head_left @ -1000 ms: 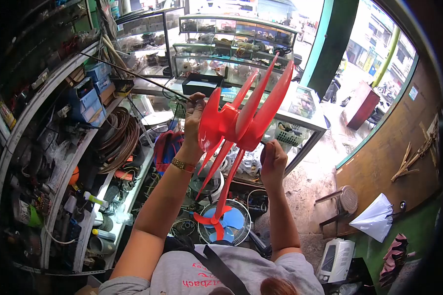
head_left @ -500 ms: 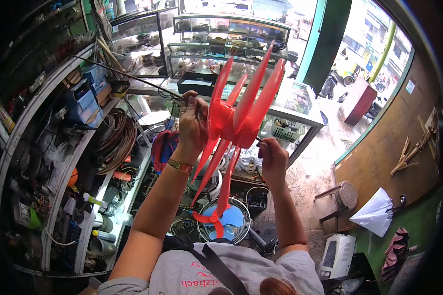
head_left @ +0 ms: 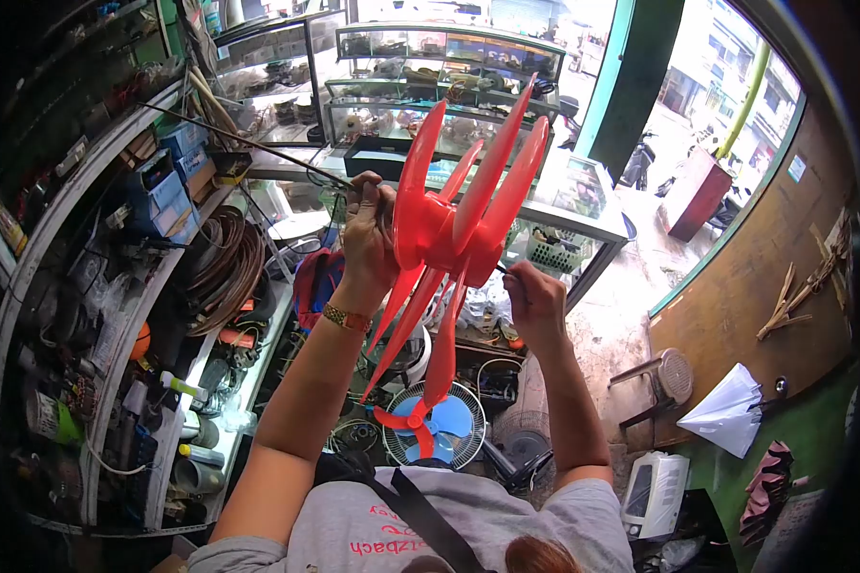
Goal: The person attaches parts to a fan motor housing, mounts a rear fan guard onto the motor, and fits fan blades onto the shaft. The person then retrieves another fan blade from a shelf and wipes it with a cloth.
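Several red plastic fan blades [head_left: 430,229] are lined up hub to hub on a long thin dark rod [head_left: 248,145], held up in front of my chest. My left hand [head_left: 365,229] is closed around the rod, right beside the leftmost hub, and the rod's long free end reaches up to the left. Just past the rightmost hub, my right hand [head_left: 537,304] pinches the short end of the rod. Below the blades stands a fan [head_left: 481,420] with a round grille and blue and red blades.
Glass display cases [head_left: 449,57] with small parts stand ahead. Crowded shelves [head_left: 129,363] and coiled brown hose [head_left: 225,272] line the left. On the right are a stool [head_left: 674,377], a white umbrella [head_left: 726,415] and a white appliance [head_left: 655,492]. A doorway opens to the street.
The red blades have shifted slightly left along with my left hand. My right hand has moved a little to the right, still pinching the rod's end.
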A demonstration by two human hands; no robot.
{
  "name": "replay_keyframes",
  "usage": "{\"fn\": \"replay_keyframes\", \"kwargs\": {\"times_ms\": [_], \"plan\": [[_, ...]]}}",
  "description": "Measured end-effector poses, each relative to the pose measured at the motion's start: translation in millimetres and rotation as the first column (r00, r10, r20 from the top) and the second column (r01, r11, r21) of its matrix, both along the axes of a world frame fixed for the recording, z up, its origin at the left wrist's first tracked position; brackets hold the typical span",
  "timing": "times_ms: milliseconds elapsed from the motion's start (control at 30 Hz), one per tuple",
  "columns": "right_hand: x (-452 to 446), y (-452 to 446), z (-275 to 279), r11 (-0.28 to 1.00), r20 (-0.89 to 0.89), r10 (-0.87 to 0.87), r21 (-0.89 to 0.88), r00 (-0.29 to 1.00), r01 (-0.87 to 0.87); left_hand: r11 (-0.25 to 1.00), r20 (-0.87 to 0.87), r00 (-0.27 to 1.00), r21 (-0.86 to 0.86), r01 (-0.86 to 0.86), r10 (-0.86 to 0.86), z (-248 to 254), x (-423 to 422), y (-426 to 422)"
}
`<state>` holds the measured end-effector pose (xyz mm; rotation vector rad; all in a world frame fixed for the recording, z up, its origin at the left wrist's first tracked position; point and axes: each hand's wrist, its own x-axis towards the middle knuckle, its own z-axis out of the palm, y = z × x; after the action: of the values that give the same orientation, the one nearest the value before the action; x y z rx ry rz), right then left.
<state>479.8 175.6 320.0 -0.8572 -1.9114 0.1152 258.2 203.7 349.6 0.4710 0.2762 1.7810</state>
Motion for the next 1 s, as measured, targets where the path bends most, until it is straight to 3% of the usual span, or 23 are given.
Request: {"fn": "replay_keyframes", "kwargs": {"times_ms": [33,100,133,167,233,267,300,333,367,400,500,533,600,633,700,733,800,833,900,967,1000], "plan": [[-1.0,1.8,-2.7,1.0,0.002,0.003,0.001,1.0,-0.003,1.0,-0.019,1.0,-0.01,-0.021,0.02,-0.2,0.9,-0.3],[-5.8,6.9,-16.2,0.934,-0.262,0.166,-0.267,0.951,-0.237,0.999,-0.026,0.999,-0.012,-0.047,0.046,2.0,3.4,-2.5],[-13.9,7.4,-24.2,0.813,-0.491,0.187,-0.408,0.851,-0.414,0.999,-0.019,0.998,-0.006,-0.052,0.052,2.5,2.9,-3.3],[-10.5,7.3,-26.5,0.812,-0.489,0.192,-0.407,0.851,-0.418,0.998,-0.011,0.998,0.001,-0.057,0.057,3.4,2.5,-4.2],[-7.7,-1.6,-13.4,0.386,-0.692,0.178,-0.605,0.699,-0.697,0.996,-0.094,0.995,0.086,-0.016,0.025,-0.4,-2.9,-5.2],[-2.3,6.0,-25.2,0.474,-0.627,0.043,-0.673,0.778,-0.568,0.996,-0.097,0.995,0.084,-0.016,0.025,-1.7,-4.1,-3.5],[2.6,9.2,-26.8,0.717,-0.639,0.16,-0.449,0.753,-0.534,0.997,-0.096,0.995,0.07,-0.009,0.016,-3.5,-4.5,-1.5],[-1.4,0.5,-14.9,0.895,-0.539,0.115,-0.308,0.834,-0.322,0.998,-0.093,0.996,0.066,-0.011,0.017,-4.1,-5.0,-0.7],[-4.8,-10.7,-0.4,0.989,-0.448,0.037,-0.114,0.893,-0.098,0.998,-0.089,0.996,0.062,-0.012,0.018,-4.5,-5.3,-0.2],[-2.1,-17.3,0.7,0.992,-0.3,-0.017,-0.122,0.954,-0.021,0.998,-0.093,0.996,0.07,0.005,0.001,-4.7,-4.5,0.6],[1.4,-4.3,-25.5,0.998,-0.139,-0.06,-0.041,0.989,0.054,0.992,-0.132,0.991,0.123,-0.006,0.022,-8.2,-2.1,5.1],[13.2,7.3,-47.5,0.955,-0.38,0.114,-0.211,0.918,-0.206,0.986,-0.157,0.986,0.166,-0.032,0.058,-11.2,-0.6,10.0],[6.9,13.7,-61.2,0.846,-0.643,0.169,-0.295,0.747,-0.445,0.962,-0.195,0.97,0.259,-0.089,0.142,-14.9,1.8,16.8],[-1.0,3.6,-48.1,0.875,-0.678,0.095,-0.292,0.729,-0.386,0.94,-0.293,0.934,0.325,-0.102,0.203,-11.6,0.9,12.9],[-8.6,-12.8,-21.1,0.976,-0.715,0.047,-0.117,0.698,-0.185,0.941,-0.167,0.982,0.338,-0.022,0.083,2.1,3.4,0.9],[-9.1,-12.2,-25.4,0.973,-0.713,0.068,-0.106,0.697,-0.203,0.939,-0.155,0.985,0.344,-0.013,0.07,2.1,3.7,-0.4],[-7.3,-8.7,-34.1,0.997,-0.444,-0.07,-0.046,0.893,0.055,0.937,-0.15,0.987,0.349,-0.004,0.06,0.2,4.8,-3.1],[-7.8,-6.1,-33.7,0.998,-0.45,-0.063,-0.043,0.891,0.049,0.939,-0.157,0.986,0.344,0.005,0.052,-0.7,5.0,-4.1],[-1.8,-0.6,-30.4,0.99,-0.243,-0.086,0.093,0.966,0.111,0.94,-0.156,0.987,0.342,0.013,0.043,-0.9,6.6,-3.4],[4.2,9.1,-43.7,0.999,-0.266,-0.014,0.047,0.964,0.028,0.942,-0.103,0.995,0.334,0.033,0.002,-1.9,7.1,-3.5],[2.3,7.1,-42.5,0.974,-0.411,-0.013,-0.211,0.912,-0.081,0.942,-0.103,0.995,0.333,0.032,0.003,-2.3,6.8,-3.6]]}}
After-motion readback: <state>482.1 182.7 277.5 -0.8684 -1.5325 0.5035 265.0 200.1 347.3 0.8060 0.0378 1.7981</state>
